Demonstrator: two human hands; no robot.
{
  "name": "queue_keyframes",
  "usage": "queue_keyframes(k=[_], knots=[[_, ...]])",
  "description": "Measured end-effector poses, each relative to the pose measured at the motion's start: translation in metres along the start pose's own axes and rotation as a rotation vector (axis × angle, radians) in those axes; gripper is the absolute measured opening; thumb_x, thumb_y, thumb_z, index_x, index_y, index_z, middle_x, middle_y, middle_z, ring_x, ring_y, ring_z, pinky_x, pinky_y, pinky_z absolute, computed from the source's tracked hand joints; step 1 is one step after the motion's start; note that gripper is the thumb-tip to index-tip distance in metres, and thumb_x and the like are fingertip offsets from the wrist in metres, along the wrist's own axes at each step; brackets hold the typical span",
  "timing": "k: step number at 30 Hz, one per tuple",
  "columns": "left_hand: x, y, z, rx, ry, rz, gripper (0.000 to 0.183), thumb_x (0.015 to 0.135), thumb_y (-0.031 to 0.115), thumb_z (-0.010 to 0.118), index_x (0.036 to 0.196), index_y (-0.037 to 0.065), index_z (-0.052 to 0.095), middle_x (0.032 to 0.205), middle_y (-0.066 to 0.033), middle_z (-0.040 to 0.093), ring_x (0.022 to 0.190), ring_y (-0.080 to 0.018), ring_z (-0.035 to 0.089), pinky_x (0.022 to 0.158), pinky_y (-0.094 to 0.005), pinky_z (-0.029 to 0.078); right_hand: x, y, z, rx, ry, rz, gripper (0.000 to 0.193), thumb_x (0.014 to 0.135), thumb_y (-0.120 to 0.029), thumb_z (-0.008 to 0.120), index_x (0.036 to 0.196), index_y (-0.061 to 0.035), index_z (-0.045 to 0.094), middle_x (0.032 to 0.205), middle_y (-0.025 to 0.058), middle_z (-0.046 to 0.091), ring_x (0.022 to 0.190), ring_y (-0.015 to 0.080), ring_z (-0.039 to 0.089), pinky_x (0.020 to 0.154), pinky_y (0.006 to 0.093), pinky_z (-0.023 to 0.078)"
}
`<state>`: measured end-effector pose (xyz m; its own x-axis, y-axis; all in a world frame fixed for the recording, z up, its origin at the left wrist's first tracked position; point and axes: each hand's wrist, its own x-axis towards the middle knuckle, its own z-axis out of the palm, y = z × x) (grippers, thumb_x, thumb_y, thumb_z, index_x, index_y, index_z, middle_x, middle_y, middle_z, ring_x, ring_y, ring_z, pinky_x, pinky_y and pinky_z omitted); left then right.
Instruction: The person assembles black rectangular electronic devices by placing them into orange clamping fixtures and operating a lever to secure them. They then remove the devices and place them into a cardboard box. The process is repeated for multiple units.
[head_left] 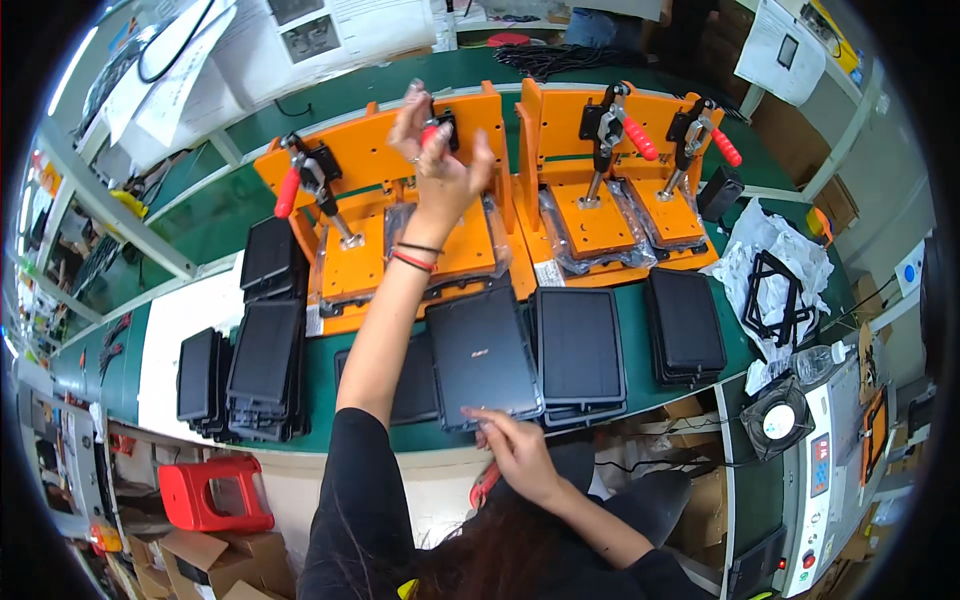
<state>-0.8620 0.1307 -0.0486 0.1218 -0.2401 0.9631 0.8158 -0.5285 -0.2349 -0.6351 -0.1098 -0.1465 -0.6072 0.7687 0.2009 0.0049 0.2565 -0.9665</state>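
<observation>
My left hand [440, 165] is raised over an orange press fixture [465, 245], slightly blurred. Its fingers are around the red handle [432, 131] of a toggle clamp, which they partly hide. My right hand [518, 458] pinches the near edge of a flat black rectangular panel [480, 350], which lies tilted at the front of the green bench. Another dark panel [414, 385] is partly covered beside it, by my left forearm. Under the fixture's plate, some clear plastic wrap [500, 235] sticks out.
Stacks of black panels stand left [265, 360] and right [686, 325]. Other red-handled clamps [637, 138] line the fixtures. Black frames [775, 300] rest on white wrapping at right, near a fan [777, 420]. A red stool [215, 493] stands below the bench.
</observation>
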Motion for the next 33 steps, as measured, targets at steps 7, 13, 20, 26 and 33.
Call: queue_keyframes(k=[7, 13, 20, 26, 33], knots=[[0.077, -0.022, 0.034, 0.463, -0.361, -0.317, 0.033, 0.085, 0.030, 0.058, 0.097, -0.001, 0.064, 0.107, -0.0222, 0.056, 0.094, -0.0410, 0.057, 0.082, -0.0448, 0.048, 0.011, 0.027, 0.010, 0.052, 0.067, 0.065, 0.025, 0.095, -0.003, 0.045, 0.114, 0.0020, 0.060, 0.071, 0.0100, 0.061, 0.066, 0.0158, 0.061, 0.064, 0.0275, 0.049], [0.082, -0.129, 0.037, 0.227, -1.210, -0.802, 0.065, 0.090, 0.057, 0.044, 0.102, -0.004, 0.062, 0.096, -0.0240, 0.064, 0.100, -0.0310, 0.059, 0.085, -0.0366, 0.045, 0.057, 0.034, 0.018, 0.139, 0.118, 0.098, 0.025, 0.097, -0.006, 0.043, 0.114, 0.0009, 0.060, 0.072, 0.0053, 0.059, 0.067, 0.0092, 0.056, 0.062, 0.0233, 0.046], [0.085, 0.023, -0.065, 0.272, -0.522, -0.561, 0.022, 0.091, 0.020, 0.056, 0.092, -0.001, 0.052, 0.089, -0.0191, 0.058, 0.088, -0.0363, 0.053, 0.078, -0.0444, 0.041, 0.021, 0.019, 0.007, 0.163, 0.097, 0.130, 0.026, 0.098, -0.007, 0.042, 0.114, 0.0027, 0.060, 0.074, 0.0059, 0.060, 0.067, 0.0089, 0.055, 0.064, 0.0228, 0.046], [0.006, 0.121, -0.149, 0.426, -1.366, -0.834, 0.012, 0.082, 0.008, 0.061, 0.091, 0.001, 0.061, 0.082, -0.0184, 0.062, 0.086, -0.0338, 0.061, 0.076, -0.0436, 0.050, -0.012, 0.007, -0.006, 0.147, 0.048, 0.103, 0.024, 0.095, -0.003, 0.045, 0.113, 0.0013, 0.060, 0.071, 0.0103, 0.063, 0.065, 0.0132, 0.060, 0.062, 0.0251, 0.049], [-0.079, 0.097, -0.129, 0.116, -1.177, -0.297, 0.032, 0.086, 0.008, 0.058, 0.116, -0.002, 0.057, 0.108, -0.0157, 0.063, 0.098, -0.0305, 0.060, 0.086, -0.0376, 0.049, -0.054, 0.004, -0.005, 0.142, -0.006, 0.160, 0.025, 0.094, -0.002, 0.045, 0.115, 0.0003, 0.060, 0.077, 0.0106, 0.065, 0.068, 0.0149, 0.064, 0.065, 0.0262, 0.050]])
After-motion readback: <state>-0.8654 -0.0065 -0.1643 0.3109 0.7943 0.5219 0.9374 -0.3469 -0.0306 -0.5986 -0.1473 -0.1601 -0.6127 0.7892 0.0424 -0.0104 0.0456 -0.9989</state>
